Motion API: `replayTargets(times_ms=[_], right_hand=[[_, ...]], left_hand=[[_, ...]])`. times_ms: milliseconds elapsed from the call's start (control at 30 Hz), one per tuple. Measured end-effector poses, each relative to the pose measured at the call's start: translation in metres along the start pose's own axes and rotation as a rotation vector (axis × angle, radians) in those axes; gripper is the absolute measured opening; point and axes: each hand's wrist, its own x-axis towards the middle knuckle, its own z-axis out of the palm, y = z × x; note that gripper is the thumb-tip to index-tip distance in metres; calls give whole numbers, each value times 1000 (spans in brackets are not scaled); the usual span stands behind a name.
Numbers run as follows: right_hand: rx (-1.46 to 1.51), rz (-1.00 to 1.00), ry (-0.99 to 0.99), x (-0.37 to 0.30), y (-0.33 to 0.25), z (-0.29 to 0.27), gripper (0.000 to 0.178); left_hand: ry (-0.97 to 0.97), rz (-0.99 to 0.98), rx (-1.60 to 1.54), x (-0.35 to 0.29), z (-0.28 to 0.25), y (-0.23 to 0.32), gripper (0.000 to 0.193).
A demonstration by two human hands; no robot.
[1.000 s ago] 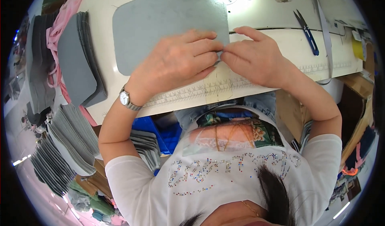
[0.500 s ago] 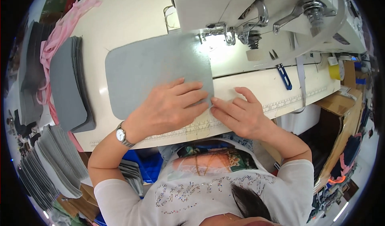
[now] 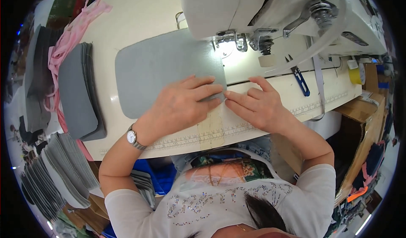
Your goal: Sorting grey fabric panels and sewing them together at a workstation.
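Observation:
A grey flat panel (image 3: pixel 156 64) with rounded corners lies on the pale table, its right edge beside the lit needle area of a white sewing machine (image 3: pixel 226 9). My left hand (image 3: pixel 184 100), wearing a wristwatch, rests palm down on the panel's near right part, fingers stretched out. My right hand (image 3: pixel 256 105) pinches the panel's near right corner between thumb and index finger, its other fingers curled or raised. The two hands' fingertips almost meet there. Under the machine head, the panel's far right corner is partly hidden.
At left stand stacked dark grey panels (image 3: pixel 76 94) beside pink strips (image 3: pixel 67 39). Further grey stacks (image 3: pixel 69 166) sit below the table's left edge. Blue thread snips (image 3: pixel 300 81), a hanging pale strip (image 3: pixel 319 86) and yellow tape (image 3: pixel 356 75) lie rightward, above a cardboard box (image 3: pixel 359 132).
The grey panel has slid a little farther from me, along the machine's needle area. Both hands have travelled with it, keeping nearly the same hold.

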Motion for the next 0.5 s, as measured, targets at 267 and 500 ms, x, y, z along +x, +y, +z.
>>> replayTargets(times_ms=[267,500], right_hand=[[-24,37,-138,21,25,3,27],[198,382,-225,34,39,22,26]], left_hand=[[61,10,8,14,-7,-29,29],[60,-82,111,26,-14,-42,24]])
